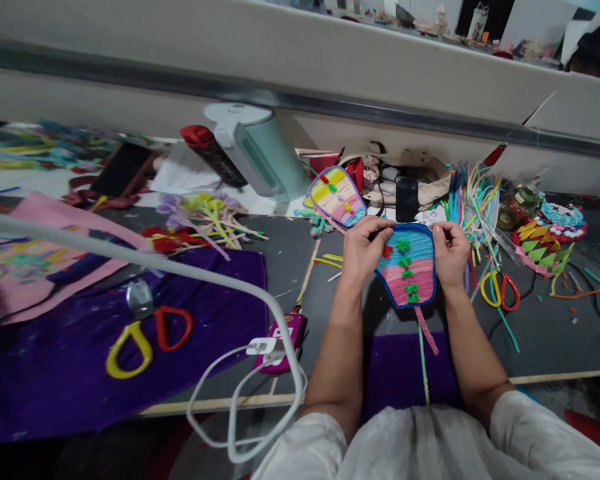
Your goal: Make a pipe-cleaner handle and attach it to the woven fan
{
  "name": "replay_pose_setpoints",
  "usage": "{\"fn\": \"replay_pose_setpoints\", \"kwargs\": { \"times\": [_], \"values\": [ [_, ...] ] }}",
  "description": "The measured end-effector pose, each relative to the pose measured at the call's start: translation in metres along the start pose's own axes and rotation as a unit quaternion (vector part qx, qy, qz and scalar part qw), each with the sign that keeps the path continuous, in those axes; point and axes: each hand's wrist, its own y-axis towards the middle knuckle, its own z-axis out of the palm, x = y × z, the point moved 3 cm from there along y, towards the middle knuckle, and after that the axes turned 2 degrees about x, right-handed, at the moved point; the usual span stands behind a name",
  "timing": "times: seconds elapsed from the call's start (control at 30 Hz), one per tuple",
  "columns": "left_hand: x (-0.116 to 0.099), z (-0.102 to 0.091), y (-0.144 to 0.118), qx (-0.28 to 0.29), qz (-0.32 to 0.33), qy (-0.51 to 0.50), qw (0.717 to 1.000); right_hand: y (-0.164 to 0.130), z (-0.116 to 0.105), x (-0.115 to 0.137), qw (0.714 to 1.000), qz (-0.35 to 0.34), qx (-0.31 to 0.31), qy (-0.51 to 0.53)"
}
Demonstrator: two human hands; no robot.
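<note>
Both my hands hold up a pipe-cleaner panel (405,270), striped light blue and pink inside a dark blue fuzzy border. Green shapes run down its middle, and a small red one sits near its left edge. My left hand (361,250) pinches the upper left edge; my right hand (451,257) grips the upper right corner between thumb and fingers. From the bottom hangs a pink twisted stem (427,331), with a pale green and yellow strand (424,363) below it. A similar yellow and pink panel (337,195) with a purple border lies just behind my left hand.
Scissors (143,327) lie on purple cloth (220,293) at left, near a white cable (180,267) and magenta box (283,340). Behind stand a pale green kettle (267,157) and a canvas bag (433,177). More scissors (500,290) and loose pipe cleaners (473,207) are at right.
</note>
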Motion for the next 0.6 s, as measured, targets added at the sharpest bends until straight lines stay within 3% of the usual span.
{"fn": "replay_pose_setpoints", "kwargs": {
  "times": [0.3, 0.6],
  "values": [
    [-0.009, 0.002, -0.001, -0.017, 0.023, 0.018, 0.999, -0.001, -0.001, -0.002, 1.0, 0.001, 0.001, 0.009],
    [-0.011, 0.002, -0.002, -0.031, 0.008, 0.022, 0.999, 0.005, -0.011, 0.007, 0.979, -0.127, 0.072, -0.139]
  ]
}}
